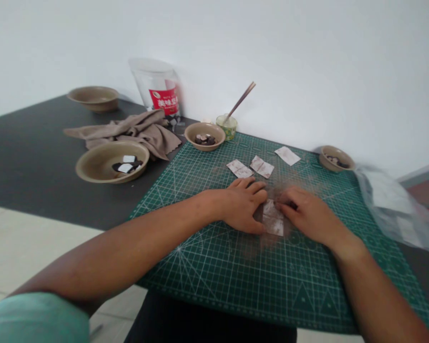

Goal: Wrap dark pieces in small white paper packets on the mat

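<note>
While both your hands are busy near the middle of the dark green cutting mat with white grid lines [236, 267], the head view suggests that the work is only part of the way. One small white rectangular piece with brown smears [273, 221] lies on the mat between your hands, and I judge it unfinished, because both hands attend to it. Farther back on the same mat lie three more: a brown-smeared left piece [239, 168], a brown-smeared middle piece [262, 166] and a paler right piece [287, 155]. Whether these three are already completed or are waiting, I cannot tell.

Dark pieces remain in the tan round bowl at the mat's far left corner [202, 146] and in the tan round bowl at its far right edge [327, 165], so some material seems to be left. The clear plastic bag [386, 200], with pale things inside, lies over the mat's right edge.

About your grip: your left hand [243, 205] is laid rather flat on the mat, its fingers spread, its thumb side at the piece's left edge. Your right hand [303, 212] is curled at the piece's upper right edge, with thumb and forefinger near together; the fingertips are blurred, therefore I cannot tell whether they pinch something.
</note>
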A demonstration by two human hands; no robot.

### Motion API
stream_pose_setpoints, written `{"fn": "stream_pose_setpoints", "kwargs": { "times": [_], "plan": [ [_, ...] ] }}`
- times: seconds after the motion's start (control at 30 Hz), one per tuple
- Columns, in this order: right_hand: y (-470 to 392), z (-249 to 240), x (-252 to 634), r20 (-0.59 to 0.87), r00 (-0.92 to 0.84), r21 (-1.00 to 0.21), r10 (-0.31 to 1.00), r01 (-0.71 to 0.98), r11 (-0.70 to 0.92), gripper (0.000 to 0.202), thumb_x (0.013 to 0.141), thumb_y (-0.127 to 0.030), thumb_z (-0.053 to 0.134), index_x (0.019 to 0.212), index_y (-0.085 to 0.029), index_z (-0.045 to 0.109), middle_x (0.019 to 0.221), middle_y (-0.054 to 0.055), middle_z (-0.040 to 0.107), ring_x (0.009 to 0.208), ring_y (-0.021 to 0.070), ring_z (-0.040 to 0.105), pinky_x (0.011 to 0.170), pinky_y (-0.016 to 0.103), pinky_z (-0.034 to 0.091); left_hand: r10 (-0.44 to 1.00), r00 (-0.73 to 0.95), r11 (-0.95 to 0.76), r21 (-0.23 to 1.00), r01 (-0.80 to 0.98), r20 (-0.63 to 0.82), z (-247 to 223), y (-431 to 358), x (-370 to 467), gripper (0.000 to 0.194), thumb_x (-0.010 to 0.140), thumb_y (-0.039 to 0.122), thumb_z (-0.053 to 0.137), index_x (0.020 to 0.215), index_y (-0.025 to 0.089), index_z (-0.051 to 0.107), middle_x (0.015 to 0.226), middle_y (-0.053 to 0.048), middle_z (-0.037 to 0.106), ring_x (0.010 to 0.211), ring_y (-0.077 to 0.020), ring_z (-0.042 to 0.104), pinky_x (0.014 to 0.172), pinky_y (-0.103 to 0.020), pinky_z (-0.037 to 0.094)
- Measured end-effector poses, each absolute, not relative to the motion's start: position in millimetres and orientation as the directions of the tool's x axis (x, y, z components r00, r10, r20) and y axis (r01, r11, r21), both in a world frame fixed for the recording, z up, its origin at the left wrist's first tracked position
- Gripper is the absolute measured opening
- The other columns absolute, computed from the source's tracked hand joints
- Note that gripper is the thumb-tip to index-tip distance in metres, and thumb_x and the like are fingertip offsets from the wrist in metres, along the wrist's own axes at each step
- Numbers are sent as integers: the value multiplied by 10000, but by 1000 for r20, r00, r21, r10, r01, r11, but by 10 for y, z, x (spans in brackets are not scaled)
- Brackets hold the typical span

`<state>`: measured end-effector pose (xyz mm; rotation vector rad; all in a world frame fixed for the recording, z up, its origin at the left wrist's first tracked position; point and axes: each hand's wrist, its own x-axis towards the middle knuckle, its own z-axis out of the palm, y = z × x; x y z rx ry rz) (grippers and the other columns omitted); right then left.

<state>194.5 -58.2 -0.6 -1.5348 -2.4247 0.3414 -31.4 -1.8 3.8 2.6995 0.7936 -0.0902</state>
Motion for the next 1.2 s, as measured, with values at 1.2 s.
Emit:
{"fn": "stream_pose_setpoints", "kwargs": {
  "times": [1.2],
  "plan": [
    [-653,20,1996,-5,-529,-377,849,787,488,120,964,-223,555,857,-218,609,893,31,633,824,187,599,720,330,457,512,843,-794,283,538,-164,38,-26,-310,780,820,670,561,1415,178,453,1656,-152,219,1521,-419,155,1199,-552,212]
  ]
}}
